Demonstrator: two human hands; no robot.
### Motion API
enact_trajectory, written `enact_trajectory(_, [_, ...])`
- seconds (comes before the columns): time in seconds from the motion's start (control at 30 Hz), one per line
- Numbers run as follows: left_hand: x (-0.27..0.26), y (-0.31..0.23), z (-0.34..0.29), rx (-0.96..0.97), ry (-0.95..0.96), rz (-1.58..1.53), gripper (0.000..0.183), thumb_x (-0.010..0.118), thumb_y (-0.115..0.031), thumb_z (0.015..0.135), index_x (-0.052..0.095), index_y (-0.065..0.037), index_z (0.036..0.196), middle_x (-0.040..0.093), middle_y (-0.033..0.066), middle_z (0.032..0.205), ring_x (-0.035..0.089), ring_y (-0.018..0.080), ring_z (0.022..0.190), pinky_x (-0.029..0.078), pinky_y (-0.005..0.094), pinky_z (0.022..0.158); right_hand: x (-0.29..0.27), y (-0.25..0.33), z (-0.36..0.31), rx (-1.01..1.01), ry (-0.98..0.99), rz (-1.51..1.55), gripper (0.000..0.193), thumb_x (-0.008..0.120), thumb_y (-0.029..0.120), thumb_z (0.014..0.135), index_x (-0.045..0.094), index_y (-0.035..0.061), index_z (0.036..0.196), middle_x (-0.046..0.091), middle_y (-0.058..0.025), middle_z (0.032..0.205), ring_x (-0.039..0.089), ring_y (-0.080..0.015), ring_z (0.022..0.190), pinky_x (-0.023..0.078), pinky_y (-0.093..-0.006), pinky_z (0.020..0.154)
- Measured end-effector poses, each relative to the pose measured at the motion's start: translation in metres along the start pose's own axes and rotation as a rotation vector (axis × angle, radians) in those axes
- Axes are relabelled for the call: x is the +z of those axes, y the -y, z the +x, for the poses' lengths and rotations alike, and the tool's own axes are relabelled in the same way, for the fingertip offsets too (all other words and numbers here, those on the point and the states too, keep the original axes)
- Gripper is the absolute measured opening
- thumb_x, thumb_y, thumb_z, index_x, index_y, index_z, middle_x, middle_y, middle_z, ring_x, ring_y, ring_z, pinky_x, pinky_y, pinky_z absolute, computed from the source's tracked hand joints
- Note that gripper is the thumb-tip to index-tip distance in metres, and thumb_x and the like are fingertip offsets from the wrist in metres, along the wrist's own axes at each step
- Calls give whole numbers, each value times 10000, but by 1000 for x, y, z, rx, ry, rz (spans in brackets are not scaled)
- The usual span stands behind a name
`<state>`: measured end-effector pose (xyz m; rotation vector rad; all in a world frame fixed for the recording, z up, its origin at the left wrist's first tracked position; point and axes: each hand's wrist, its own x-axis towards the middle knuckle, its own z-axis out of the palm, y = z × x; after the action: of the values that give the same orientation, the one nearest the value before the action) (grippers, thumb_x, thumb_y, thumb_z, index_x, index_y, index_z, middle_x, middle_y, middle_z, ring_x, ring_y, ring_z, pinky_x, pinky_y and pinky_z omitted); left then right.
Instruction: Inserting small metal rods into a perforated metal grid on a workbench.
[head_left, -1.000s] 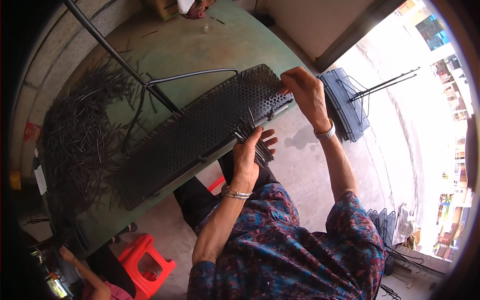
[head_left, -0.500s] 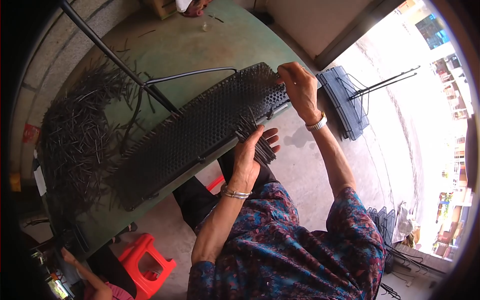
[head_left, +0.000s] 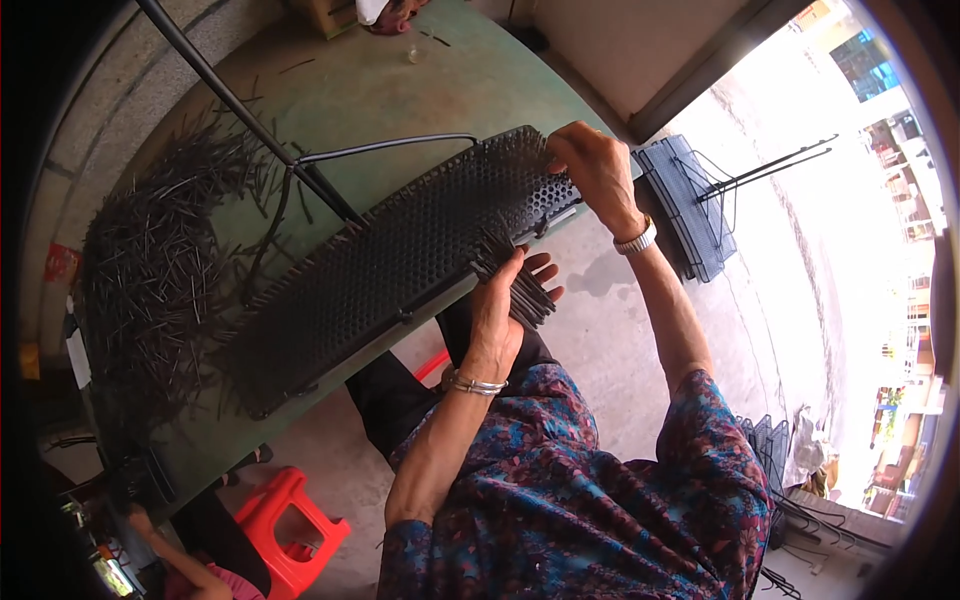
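By the perforated panel (head_left: 400, 255), dark strips (head_left: 534, 300) are held in the left hand (head_left: 493, 312). The right hand (head_left: 603, 175), pinched, contents unclear, has been shifted slightly inward over the panel's end; work seems continued there.

Looked like a small workshop: dark sticks (head_left: 160, 270) were heaped along the left edge of the green table (head_left: 400, 90), and a perforated black panel (head_left: 390, 250) sat along its near edge.

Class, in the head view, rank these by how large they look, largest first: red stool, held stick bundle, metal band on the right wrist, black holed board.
1. Black holed board
2. Red stool, cut off by the lower edge
3. Stick bundle, partly hidden by the left hand
4. Metal band
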<state>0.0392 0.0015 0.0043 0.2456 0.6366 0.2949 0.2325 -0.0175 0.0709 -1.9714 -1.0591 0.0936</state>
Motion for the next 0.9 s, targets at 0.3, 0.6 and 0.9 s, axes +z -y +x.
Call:
enact_trajectory(0.3, [-2,-2,0,-24,-10,29,191,557,-234,975,576,-107,1117,665,143,1035,653,280,917,560,489,782,10,1,2,26,66,-70,143,624,130,876,674,4,921,686,-106,745,674,-180,641,503,-306,615])
enact_trajectory(0.6, [-1,-1,0,14,-46,89,141,607,-262,958,576,-126,977,578,35,719,567,136,682,560,437,691,25,-21,3,-213,25,-212,118,613,161,881,664,56,902,630,-130,767,635,-302,700,489,-390,635])
enact_trajectory(0.9, [-2,-1,-3,-26,-51,-7,217,625,-304,950,573,-139,1082,597,48,810,621,204,798,566,523,769,29,-15,-3,-211,-22,-311,144,611,201,899,687,92,953,631,-130,828,622,-327,759,480,-406,660])
